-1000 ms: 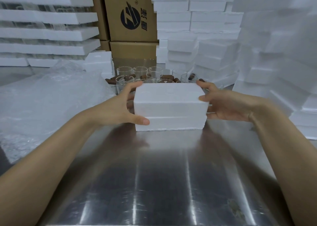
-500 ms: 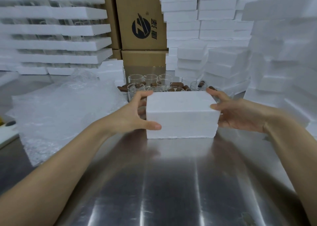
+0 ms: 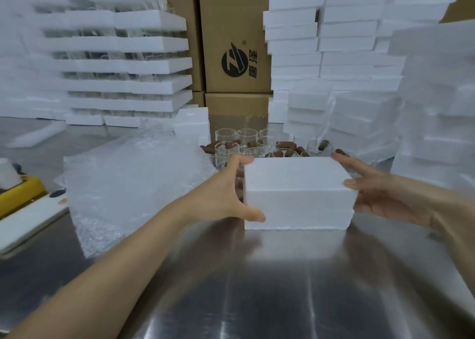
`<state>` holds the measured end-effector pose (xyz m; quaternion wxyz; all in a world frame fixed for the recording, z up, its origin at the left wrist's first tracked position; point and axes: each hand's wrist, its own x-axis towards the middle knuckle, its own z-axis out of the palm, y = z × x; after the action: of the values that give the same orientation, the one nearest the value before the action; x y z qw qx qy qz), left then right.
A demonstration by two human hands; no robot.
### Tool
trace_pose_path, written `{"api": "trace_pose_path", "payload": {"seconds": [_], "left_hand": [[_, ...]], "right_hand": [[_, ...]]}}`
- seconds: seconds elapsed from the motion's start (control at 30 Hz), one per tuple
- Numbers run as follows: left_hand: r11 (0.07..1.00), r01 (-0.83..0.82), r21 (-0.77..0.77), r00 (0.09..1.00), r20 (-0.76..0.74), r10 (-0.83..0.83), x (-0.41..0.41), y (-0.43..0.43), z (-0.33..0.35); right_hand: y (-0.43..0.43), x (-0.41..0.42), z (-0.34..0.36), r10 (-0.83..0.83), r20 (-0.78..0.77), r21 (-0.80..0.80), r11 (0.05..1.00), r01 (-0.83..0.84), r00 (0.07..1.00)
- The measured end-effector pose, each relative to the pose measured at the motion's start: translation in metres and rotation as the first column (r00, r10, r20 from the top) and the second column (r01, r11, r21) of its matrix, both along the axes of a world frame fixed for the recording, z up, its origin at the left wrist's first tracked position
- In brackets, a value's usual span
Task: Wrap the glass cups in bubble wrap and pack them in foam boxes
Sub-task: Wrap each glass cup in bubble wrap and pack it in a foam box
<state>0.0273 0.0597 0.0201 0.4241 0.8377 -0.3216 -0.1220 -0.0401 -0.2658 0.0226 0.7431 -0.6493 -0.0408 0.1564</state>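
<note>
Steel desk (image 3: 282, 287), foam stacks behind. Bubble wrap (image 3: 133, 184) heaped at left. My left grip (image 3: 226, 197) clasps the foam box (image 3: 295, 184) at its left end, thumb on the front face; right grip (image 3: 380, 197) holds the right end. Box appears to rest on the desk. Glass cups (image 3: 246, 138) stand just behind it, so a backward shove could topple them. A hard squeeze may dent the foam.

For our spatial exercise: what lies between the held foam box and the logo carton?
Head view: a cluster of glass cups and brown cylinders on the metal table.
</note>
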Motion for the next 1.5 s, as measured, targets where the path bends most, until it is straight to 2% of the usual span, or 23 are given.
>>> {"api": "trace_pose_path", "payload": {"seconds": [0.07,0.13,0.2,0.27,0.3,0.4,0.47,0.57,0.73,0.9,1.03,1.13,1.3,1.5], "left_hand": [[1.0,-0.026,-0.015,0.998,0.06,0.027,-0.008,-0.001,0.007],[0.996,-0.054,-0.064,0.99,0.127,0.062,-0.018,-0.001,0.021],[0.984,-0.109,-0.142,0.976,0.17,0.133,-0.027,0.004,0.043],[0.945,-0.231,-0.233,0.935,0.215,0.282,-0.022,0.013,0.071],[0.914,-0.307,-0.265,0.895,0.246,0.372,-0.012,0.018,0.085],[0.774,-0.549,-0.314,0.706,0.322,0.631,0.043,0.032,0.122],[0.672,-0.663,-0.331,0.589,0.323,0.741,0.084,0.039,0.135],[0.569,-0.769,-0.291,0.511,0.255,0.821,0.134,0.044,0.13],[0.47,-0.852,-0.232,0.46,0.098,0.882,0.173,0.034,0.111],[0.415,-0.898,-0.142,0.373,0.252,0.893,0.177,0.021,0.101],[0.417,-0.908,-0.043,0.391,0.274,0.878,0.175,0.017,0.088],[0.42,-0.907,-0.037,0.395,0.276,0.876,0.177,0.009,0.079],[0.35,-0.937,0.013,0.322,0.425,0.846,0.185,-0.003,0.066],[0.331,-0.943,0.036,0.309,0.468,0.828,0.195,0.0,0.066]], "right_hand": [[0.0,-0.005,0.005,-0.024,0.063,-0.062,0.998,0.028,0.998],[0.002,-0.009,0.014,-0.089,0.173,-0.035,0.995,0.097,0.981],[0.004,-0.012,0.026,-0.197,0.263,0.164,0.974,0.157,0.945],[0.009,-0.014,0.035,-0.276,0.256,0.344,0.922,0.179,0.926],[0.012,-0.014,0.036,-0.313,0.245,0.36,0.908,0.214,0.917],[0.021,-0.011,0.032,-0.394,0.217,0.25,0.907,0.34,0.893],[0.027,-0.009,0.029,-0.401,0.206,0.198,0.911,0.363,0.893],[0.03,-0.006,0.026,-0.391,0.202,0.156,0.918,0.364,0.898],[0.029,-0.005,0.023,-0.387,0.209,0.098,0.922,0.375,0.898],[0.027,-0.005,0.022,-0.399,0.209,0.088,0.917,0.39,0.893],[0.027,-0.002,0.021,-0.398,0.2,0.064,0.917,0.393,0.895],[0.028,-0.003,0.021,-0.411,0.202,0.037,0.91,0.413,0.889],[0.031,-0.005,0.022,-0.481,0.232,0.024,0.872,0.489,0.846],[0.034,-0.008,0.024,-0.524,0.231,0.0,0.843,0.538,0.82]]}}
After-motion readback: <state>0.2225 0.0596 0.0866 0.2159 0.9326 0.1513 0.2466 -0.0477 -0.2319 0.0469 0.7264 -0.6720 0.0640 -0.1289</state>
